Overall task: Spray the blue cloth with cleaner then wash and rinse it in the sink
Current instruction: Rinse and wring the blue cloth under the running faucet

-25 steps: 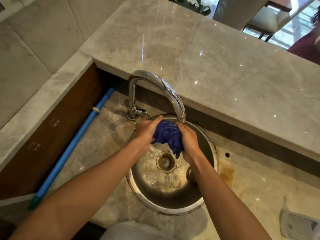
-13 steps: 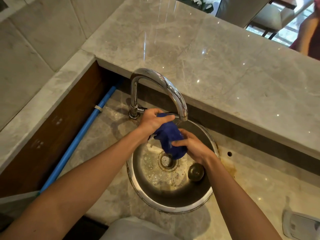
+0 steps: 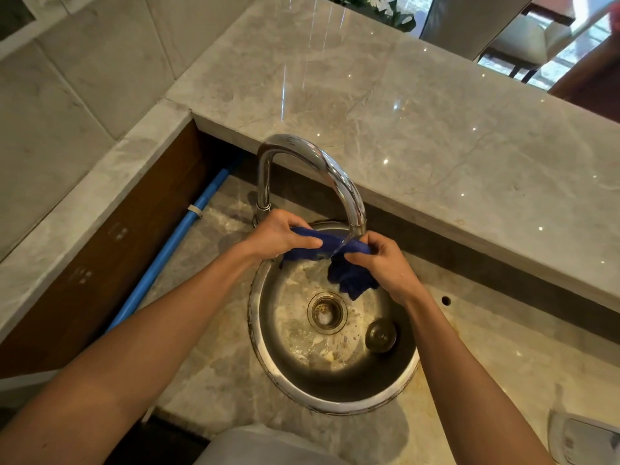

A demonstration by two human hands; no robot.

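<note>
A marble worktop (image 3: 208,374) is carrying a round steel sink (image 3: 335,402) sunk into it, a chrome tap (image 3: 312,162) standing at the back rim. A blue pipe (image 3: 167,250) is lying along its left edge, beside a wooden panel.

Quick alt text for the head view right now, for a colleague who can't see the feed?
Both hands stretch a wet blue cloth under the running tap above a round steel sink: left hand grips one end, right hand the bunched other end. A loose stopper lies beside the open drain.
</note>
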